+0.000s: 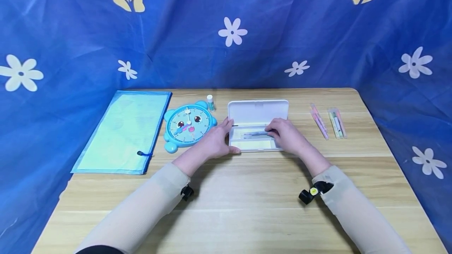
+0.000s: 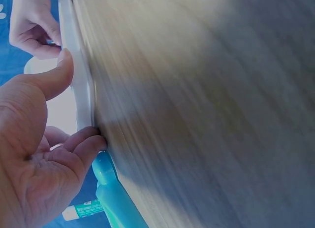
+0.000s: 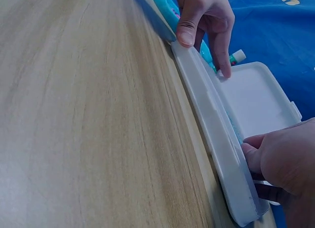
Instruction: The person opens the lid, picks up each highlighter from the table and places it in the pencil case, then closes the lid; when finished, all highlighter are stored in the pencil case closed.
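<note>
An open white pencil case point(image 1: 256, 144) lies on the table, its lid point(image 1: 257, 112) raised at the back. My left hand point(image 1: 219, 140) holds the case's left end, thumb at the front corner and fingers toward the hinge side. Inside the case lie a few slim pens point(image 1: 255, 134), grey-blue in the head view. Over the right part of the case, my right hand point(image 1: 287, 136) pinches the pens' right end between thumb and fingers. In the right wrist view, the right fingertips point(image 3: 252, 154) reach in behind the front wall of the case, which hides part of them.
Left of the case lie a blue toy clock point(image 1: 190, 126) and a light-green zip folder point(image 1: 121, 132). A glue stick point(image 1: 210, 103) stands behind the clock. On the right are pink pens point(image 1: 319, 122) and a group of green and pink markers point(image 1: 337, 123). A blue curtain point(image 1: 183, 62) hangs behind.
</note>
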Available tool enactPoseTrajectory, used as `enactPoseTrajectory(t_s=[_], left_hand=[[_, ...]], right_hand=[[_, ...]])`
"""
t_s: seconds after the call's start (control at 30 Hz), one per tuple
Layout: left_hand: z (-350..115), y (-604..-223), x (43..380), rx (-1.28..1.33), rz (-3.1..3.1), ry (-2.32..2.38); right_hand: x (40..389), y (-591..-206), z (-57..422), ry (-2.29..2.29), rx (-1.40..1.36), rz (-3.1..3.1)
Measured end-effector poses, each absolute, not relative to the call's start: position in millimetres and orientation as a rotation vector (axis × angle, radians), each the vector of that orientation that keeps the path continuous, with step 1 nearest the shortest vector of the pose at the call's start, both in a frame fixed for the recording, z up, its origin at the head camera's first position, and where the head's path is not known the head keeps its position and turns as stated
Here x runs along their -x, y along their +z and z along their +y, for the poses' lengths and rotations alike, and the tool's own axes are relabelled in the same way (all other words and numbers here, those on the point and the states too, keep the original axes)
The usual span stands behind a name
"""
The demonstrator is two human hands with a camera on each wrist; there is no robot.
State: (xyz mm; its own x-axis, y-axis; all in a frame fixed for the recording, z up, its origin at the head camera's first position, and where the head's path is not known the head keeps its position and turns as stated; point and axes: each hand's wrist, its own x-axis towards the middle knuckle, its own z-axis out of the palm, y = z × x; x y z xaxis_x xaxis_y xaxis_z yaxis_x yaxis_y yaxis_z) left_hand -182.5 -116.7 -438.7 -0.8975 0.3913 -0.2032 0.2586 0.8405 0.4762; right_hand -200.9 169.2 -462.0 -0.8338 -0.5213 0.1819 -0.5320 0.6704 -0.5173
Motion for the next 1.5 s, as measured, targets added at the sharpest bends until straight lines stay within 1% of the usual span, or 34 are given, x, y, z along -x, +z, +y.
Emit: enactPoseTrajectory(t_s=[0.23,0.37,0.63,0.97,1.13,1.5], left_hand=[[-115.8,-437.6,184.0,-0.499,2.733,0.650],[-115.6,-438.1,184.4,-0.503,2.733,0.645],[-115.2,-436.4,185.0,-0.500,2.734,0.647],[-115.1,-437.6,183.5,-0.494,2.734,0.660],[-115.3,-437.3,182.0,-0.487,2.736,0.652],[-116.3,-436.9,181.4,-0.493,2.730,0.648]], right_hand=[[205.0,-460.3,171.9,0.850,-0.990,-2.840],[204.4,-457.8,173.0,0.873,-0.978,-2.858],[202.1,-447.0,178.3,0.978,-0.865,-2.896],[195.6,-428.5,197.7,1.047,-0.725,-2.833],[193.2,-422.4,214.4,1.032,-0.609,-2.790],[191.1,-422.8,255.3,1.016,-0.386,-2.710]])
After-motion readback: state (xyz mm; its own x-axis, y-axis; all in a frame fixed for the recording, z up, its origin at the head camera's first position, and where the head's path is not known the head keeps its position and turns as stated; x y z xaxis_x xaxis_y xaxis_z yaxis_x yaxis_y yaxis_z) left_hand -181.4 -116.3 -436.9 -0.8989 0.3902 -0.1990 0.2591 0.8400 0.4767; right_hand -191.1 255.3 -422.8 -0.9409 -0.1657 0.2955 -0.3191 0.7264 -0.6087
